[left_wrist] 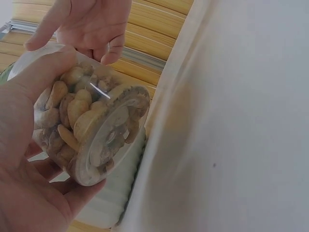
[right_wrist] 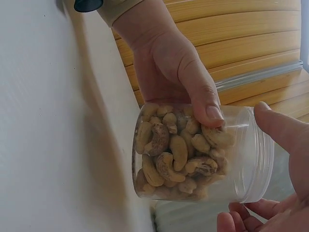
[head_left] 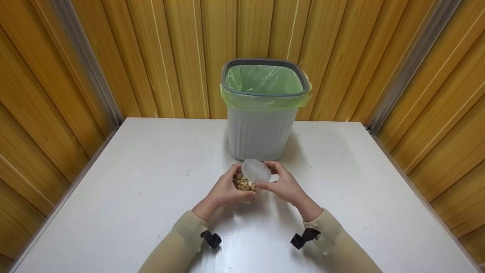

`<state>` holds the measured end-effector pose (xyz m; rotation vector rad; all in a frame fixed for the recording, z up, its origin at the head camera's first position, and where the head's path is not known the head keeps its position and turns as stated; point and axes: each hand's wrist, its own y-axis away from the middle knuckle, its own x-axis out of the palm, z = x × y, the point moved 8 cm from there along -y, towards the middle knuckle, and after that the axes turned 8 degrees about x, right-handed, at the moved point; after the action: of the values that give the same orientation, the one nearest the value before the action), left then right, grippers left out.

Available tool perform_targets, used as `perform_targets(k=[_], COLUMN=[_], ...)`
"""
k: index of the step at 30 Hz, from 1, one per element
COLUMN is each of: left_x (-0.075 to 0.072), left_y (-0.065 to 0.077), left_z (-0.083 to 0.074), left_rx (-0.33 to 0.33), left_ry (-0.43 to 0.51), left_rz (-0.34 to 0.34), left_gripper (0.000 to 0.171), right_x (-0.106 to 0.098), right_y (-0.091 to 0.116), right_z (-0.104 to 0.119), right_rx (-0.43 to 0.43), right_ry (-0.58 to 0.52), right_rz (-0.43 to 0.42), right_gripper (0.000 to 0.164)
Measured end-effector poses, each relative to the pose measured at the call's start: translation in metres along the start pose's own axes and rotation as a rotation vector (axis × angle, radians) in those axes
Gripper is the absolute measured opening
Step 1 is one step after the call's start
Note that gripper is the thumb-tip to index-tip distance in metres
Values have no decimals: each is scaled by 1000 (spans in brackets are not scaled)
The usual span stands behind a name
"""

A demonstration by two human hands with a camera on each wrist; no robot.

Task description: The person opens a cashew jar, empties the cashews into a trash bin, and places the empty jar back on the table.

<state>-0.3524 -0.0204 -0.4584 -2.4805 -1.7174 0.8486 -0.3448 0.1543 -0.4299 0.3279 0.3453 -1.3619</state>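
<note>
A clear plastic jar of cashews is tilted over the table, its lidded end up toward the bin. My left hand grips the jar's body, thumb on the near side and fingers around the far side. On the mouth sits a translucent screw lid. My right hand holds this lid at its edge, thumb on one side and curled fingers on the other. The jar's round base faces the camera in the left wrist view.
A light grey trash bin with a dark rim and green liner bag stands just beyond the hands on the white table. Wood-patterned panels enclose the table at the back and sides.
</note>
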Motion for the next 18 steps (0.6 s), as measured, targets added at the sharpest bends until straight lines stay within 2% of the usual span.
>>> perform_targets(k=[8,18], left_x=[0,0], left_y=[0,1], left_z=[-1,-1], left_rx=[0,-4], left_ry=[-7,-5], left_rz=[0,4], left_gripper=[89,89], right_x=[1,4], right_y=[1,1], right_z=[0,0], right_rx=[-11,-6], right_ry=[-3,-13], right_rz=[40,71], right_gripper=[81,77])
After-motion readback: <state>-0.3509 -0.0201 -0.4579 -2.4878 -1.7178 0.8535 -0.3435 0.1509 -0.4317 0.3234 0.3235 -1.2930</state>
